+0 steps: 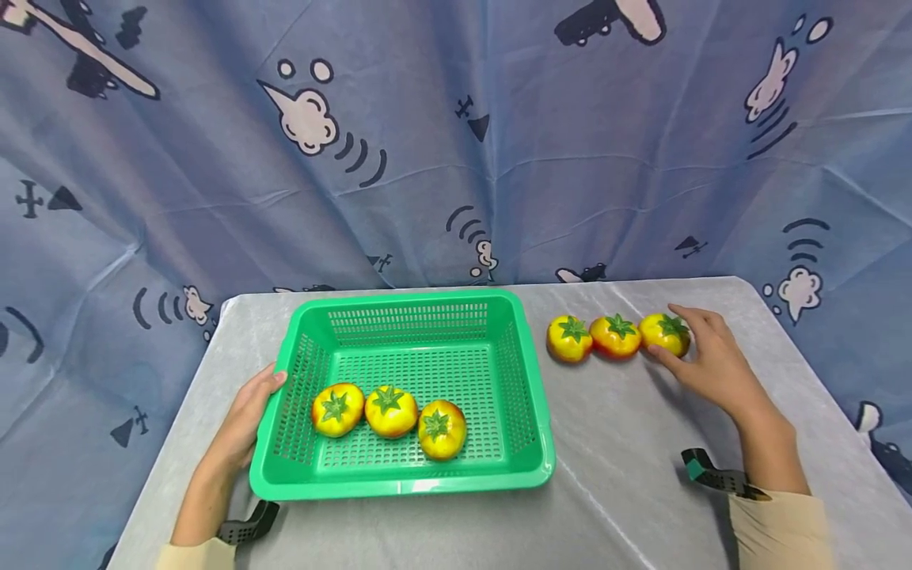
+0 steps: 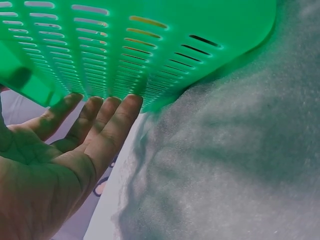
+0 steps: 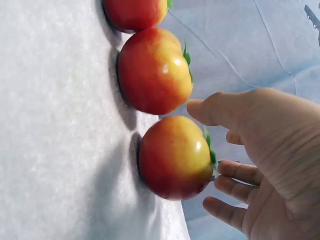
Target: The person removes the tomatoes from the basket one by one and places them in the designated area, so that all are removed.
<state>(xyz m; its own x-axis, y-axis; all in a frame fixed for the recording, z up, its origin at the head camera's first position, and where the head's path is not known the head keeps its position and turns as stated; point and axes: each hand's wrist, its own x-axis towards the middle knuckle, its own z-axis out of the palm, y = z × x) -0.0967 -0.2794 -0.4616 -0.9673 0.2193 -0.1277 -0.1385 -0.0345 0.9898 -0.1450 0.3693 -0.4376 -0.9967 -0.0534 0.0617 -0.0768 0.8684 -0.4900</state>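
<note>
Here, grey tabletop (image 1: 627, 451), printed blue curtain (image 1: 420, 95), left grip (image 1: 241, 423) apart against basket (image 1: 470, 481), right grip (image 1: 712, 362) apart by fruit (image 1: 659, 336)

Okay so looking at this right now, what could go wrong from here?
The end fruit is round and the right hand has no firm grip on it, so a nudge might send it rolling.

The thumb is near the middle fruit of the row, so it could bump that one.

The left hand is at one side of the green basket; a push or lift there might shift the three fruits inside.
</note>
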